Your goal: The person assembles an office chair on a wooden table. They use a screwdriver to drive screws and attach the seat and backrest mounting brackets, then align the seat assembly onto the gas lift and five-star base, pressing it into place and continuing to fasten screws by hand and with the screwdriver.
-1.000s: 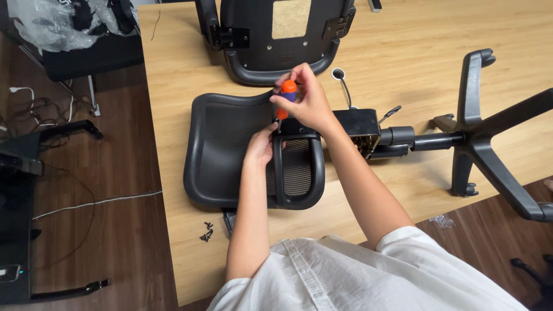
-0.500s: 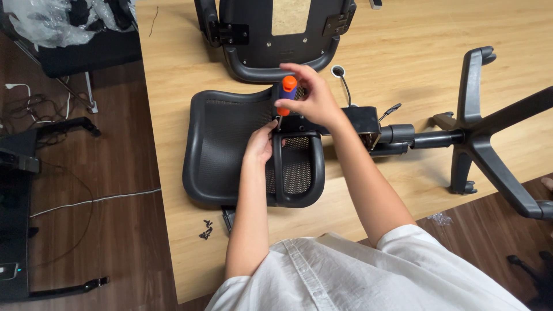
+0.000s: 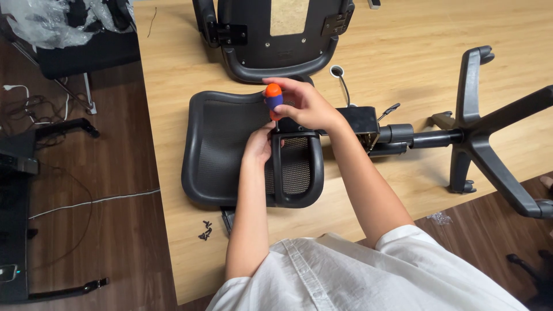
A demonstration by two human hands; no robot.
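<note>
The seat [image 3: 222,147] lies underside-up on the table [image 3: 403,46]. An armrest [image 3: 296,167] rests on its right half. The right hand [image 3: 305,103] grips a screwdriver [image 3: 273,98] standing upright at the armrest's far end, tip down. The left hand [image 3: 259,144], fingers closed, holds the armrest just below the tip.

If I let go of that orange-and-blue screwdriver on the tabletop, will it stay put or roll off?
The screwdriver has a rounded handle, so laid flat on the smooth wooden table it would probably roll a little. It looks stiff and light, gripped easily by the right hand. Standing upright as now, it would likely tip once released, falling onto the black seat.
</note>
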